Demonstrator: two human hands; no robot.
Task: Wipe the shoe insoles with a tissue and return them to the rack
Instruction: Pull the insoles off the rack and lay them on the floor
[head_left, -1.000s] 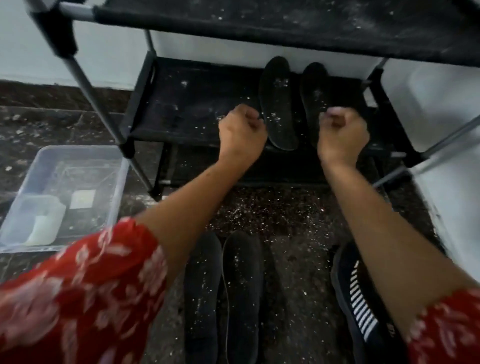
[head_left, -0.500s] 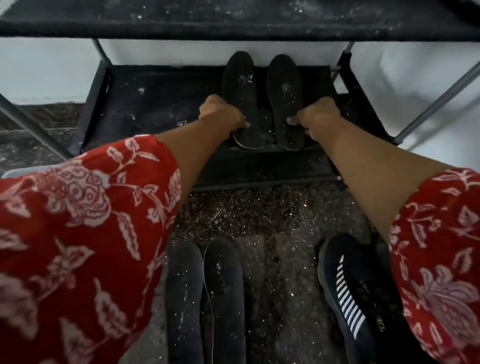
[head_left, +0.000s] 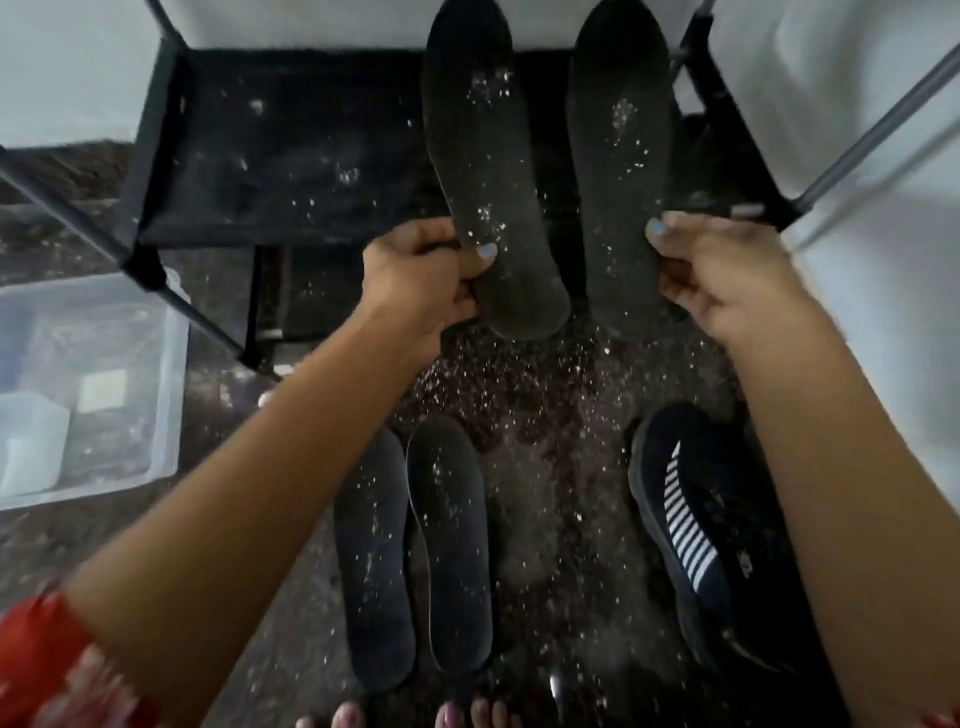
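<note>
Over the front edge of the rack's lower shelf (head_left: 270, 156), your 2 hands each grip 1 dark insole by its heel end. Your left hand (head_left: 415, 283) pinches the left insole (head_left: 483, 156) with the thumb on top and the fingers curled underneath. Your right hand (head_left: 727, 280) holds the right insole (head_left: 618, 156) the same way, thumb pressed on its edge. Both insoles point away from you with their toe ends over the shelf and their heels out past its front edge; white specks dot their surfaces and the shelf fabric. On the speckled floor (head_left: 545, 467) below your arms, 2 more insoles (head_left: 415, 561) lie side by side, touching along their length. Just to their right sits a dark shoe (head_left: 696, 535) with white stripes. Near the left edge of the view, a clear plastic bin (head_left: 156, 389) rests on the floor beside the rack's leg.
</note>
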